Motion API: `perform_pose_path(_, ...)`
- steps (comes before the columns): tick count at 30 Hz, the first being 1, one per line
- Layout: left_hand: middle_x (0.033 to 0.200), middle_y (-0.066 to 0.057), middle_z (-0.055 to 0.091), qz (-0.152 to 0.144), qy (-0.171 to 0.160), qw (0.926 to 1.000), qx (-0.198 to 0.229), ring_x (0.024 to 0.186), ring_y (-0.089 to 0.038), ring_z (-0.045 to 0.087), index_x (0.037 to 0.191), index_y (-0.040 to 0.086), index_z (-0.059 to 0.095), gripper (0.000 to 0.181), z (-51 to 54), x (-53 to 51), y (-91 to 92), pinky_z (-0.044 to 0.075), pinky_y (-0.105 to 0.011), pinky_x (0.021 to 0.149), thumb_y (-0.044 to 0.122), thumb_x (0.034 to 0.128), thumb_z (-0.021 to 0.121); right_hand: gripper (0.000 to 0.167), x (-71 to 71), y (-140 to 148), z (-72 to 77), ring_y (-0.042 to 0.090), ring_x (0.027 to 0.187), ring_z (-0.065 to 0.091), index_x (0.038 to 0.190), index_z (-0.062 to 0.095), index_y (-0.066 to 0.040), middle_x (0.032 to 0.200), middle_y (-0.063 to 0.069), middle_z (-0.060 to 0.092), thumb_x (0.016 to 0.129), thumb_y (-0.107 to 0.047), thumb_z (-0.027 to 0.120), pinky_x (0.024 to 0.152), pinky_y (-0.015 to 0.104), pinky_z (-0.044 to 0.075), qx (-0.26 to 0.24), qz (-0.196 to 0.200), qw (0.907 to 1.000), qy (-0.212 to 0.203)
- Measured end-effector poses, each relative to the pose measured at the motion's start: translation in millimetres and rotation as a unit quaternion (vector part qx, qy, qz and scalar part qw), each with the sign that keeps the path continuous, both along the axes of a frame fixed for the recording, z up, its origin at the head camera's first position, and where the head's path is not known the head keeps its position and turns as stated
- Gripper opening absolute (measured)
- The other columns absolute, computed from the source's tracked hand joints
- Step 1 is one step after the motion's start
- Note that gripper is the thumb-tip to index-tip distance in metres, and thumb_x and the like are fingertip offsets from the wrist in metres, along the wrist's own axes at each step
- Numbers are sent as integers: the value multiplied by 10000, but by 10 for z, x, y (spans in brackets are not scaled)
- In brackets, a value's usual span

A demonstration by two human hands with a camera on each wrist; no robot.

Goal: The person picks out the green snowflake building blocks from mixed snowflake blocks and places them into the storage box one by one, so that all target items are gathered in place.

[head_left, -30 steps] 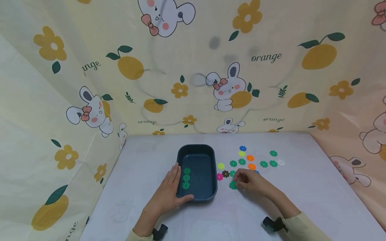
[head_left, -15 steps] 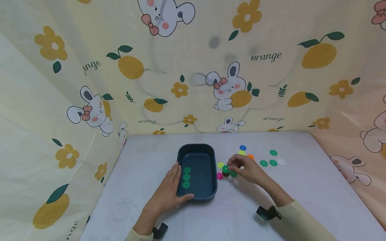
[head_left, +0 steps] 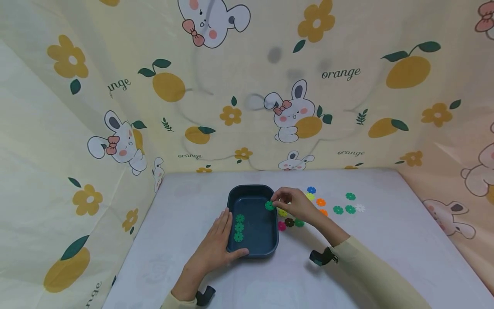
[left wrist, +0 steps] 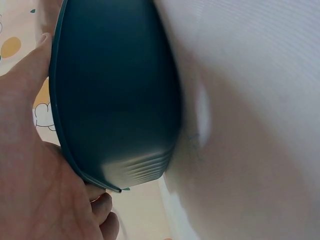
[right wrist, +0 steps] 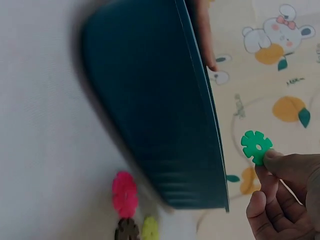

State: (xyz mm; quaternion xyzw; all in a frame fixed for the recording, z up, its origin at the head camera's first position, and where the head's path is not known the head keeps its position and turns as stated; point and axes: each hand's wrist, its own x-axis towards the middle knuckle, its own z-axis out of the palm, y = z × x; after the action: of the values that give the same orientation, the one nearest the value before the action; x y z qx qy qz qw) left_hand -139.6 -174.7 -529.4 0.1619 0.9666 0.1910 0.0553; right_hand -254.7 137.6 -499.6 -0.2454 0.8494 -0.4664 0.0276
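A dark blue rectangular tray (head_left: 257, 227) stands on the white table. Three green flower-shaped discs (head_left: 239, 227) lie in a column along its left side. My left hand (head_left: 212, 246) rests at the tray's near left corner, its fingers straight along the left rim and its thumb over the near rim. Between thumb and fingertip, my right hand (head_left: 297, 205) pinches another green flower-shaped disc (head_left: 269, 206) above the tray's right rim. The right wrist view shows this notched green disc (right wrist: 257, 146) held up beyond the rim. The left wrist view looks at the tray's outer wall (left wrist: 115, 90).
Right of the tray lie loose discs: pink (head_left: 282, 226), dark brown (head_left: 289, 222), green (head_left: 299, 223) and yellow (head_left: 283, 213). Farther off are a blue disc (head_left: 311, 189), orange ones (head_left: 321, 202), several green ones (head_left: 338, 210) and a white one (head_left: 360, 208). A patterned cloth (head_left: 247, 141) surrounds the table.
My right hand has picked up a green disc from the table and carried it left and away from me to the tray's right rim. The left hand and tray have stayed put.
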Motion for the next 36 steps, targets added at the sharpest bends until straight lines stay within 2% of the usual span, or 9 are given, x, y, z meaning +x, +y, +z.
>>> perform_pose_path(11, 1817, -69, -13, -34, 29, 10000, 35, 1676, -242, 22, 1727, 56, 94, 1233, -12, -14, -13, 152, -502, 1346, 780, 912, 669, 61, -274, -372, 43, 169, 849, 644, 1061, 789, -133, 948, -24, 739, 1003, -116, 780, 780, 252, 576, 118, 402, 9990, -150)
perform_pose_path(17, 1817, -61, -23, -46, -13, 10000, 33, 1676, -235, 8, 1729, 70, 77, 1229, -18, -16, -19, 143, -498, 1348, 788, 916, 654, 58, -389, -543, 20, 141, 855, 663, 1059, 787, -103, 972, -9, 762, 1010, -84, 763, 815, 269, 598, 315, 646, 9974, -62)
perform_pose_path(28, 1817, -75, -16, -97, 3, 9999, 85, 1675, -237, 3, 1725, 50, 90, 1215, -9, -13, -20, 140, -496, 1349, 772, 927, 656, 40, -530, -755, -112, 116, 828, 654, 1039, 780, -96, 964, -14, 753, 1004, -80, 767, 809, 270, 619, 878, 1016, 9909, -51)
perform_pose_path(36, 1816, -86, -8, -118, 20, 9998, 141, 1674, -240, 8, 1723, 43, 91, 1208, -11, -11, -24, 141, -497, 1349, 755, 934, 665, 40, -581, -865, -121, 122, 869, 687, 1016, 775, -69, 971, 14, 759, 981, -50, 780, 815, 296, 625, 1036, 1103, 9884, -122)
